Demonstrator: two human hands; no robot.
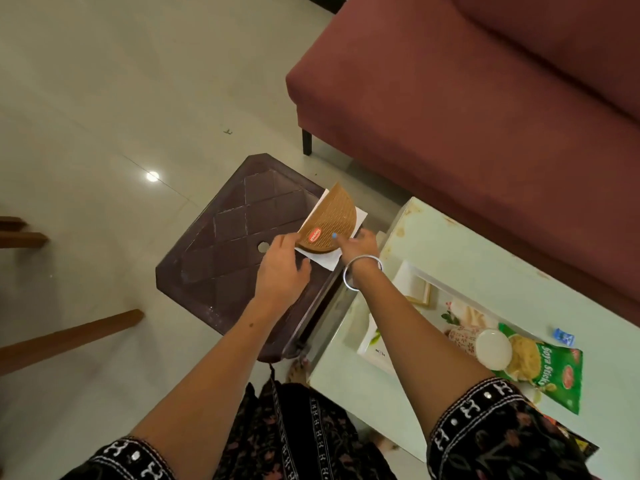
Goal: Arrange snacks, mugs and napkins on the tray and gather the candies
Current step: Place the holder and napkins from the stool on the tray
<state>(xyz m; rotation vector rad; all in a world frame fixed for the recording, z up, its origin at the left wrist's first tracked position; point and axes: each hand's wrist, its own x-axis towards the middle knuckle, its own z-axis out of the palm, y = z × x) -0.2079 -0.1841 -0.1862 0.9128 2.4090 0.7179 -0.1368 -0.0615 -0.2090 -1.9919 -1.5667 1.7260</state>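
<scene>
Pale floor tiles are surrounding a dark stool (228,244); at its 3 o'clock edge both hands are pinching a napkin holder (330,221) with white napkins (323,261) — left hand (282,268) fingers (280,241) loosely spread, right hand (360,242) fingers (341,241) pressing its face. Napkins look light and floppy — better gripping the stiff holder.

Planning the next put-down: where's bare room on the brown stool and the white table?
Brown stool: most of its top is bare, left of the hands and napkin holder. White table: a bare strip between tray and sofa. Crowded: the tray's near end, with mug, lid and Soya Sticks packet.
</scene>
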